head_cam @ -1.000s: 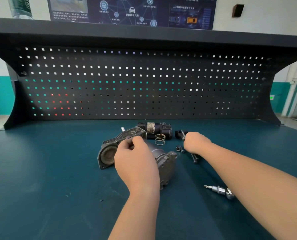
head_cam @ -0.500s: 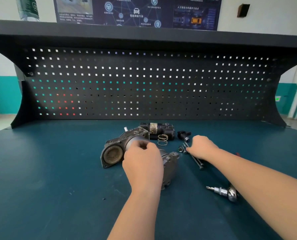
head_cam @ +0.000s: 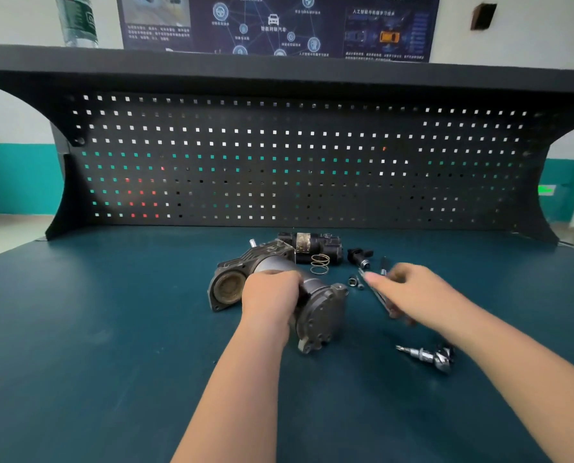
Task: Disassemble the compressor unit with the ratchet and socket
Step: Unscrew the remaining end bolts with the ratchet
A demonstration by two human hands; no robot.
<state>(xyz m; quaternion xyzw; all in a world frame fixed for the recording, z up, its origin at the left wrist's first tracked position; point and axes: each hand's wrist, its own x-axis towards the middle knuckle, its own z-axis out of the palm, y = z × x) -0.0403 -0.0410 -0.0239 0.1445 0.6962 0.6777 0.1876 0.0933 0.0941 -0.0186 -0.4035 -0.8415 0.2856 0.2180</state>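
Grey cast metal is filling the left of the scene: the compressor unit (head_cam: 279,289) is lying on its side on the teal workbench (head_cam: 95,329), its open round port facing the person and its bolted end cap turned toward the right. The left hand (head_cam: 270,295) is gripping the cylindrical middle of the body, fingers curled over the top, and compared with a second ago it is sitting lower and further round the barrel, so the person seems to be steadying or turning the housing. Behind it a black motor section (head_cam: 312,247) and a loose coil spring (head_cam: 319,264) are lying apart from the housing, so several parts are already off. Moving right, a small socket (head_cam: 352,281) is resting beside long bolts (head_cam: 376,292). The right hand (head_cam: 409,292), blurred with motion, has been pulling back from those bolts; its fingers look loosely spread, though whether it is holding anything cannot be told. Nearest on the right, the ratchet (head_cam: 429,357) with its bit is lying untouched, which suggests the hand is heading for it next.
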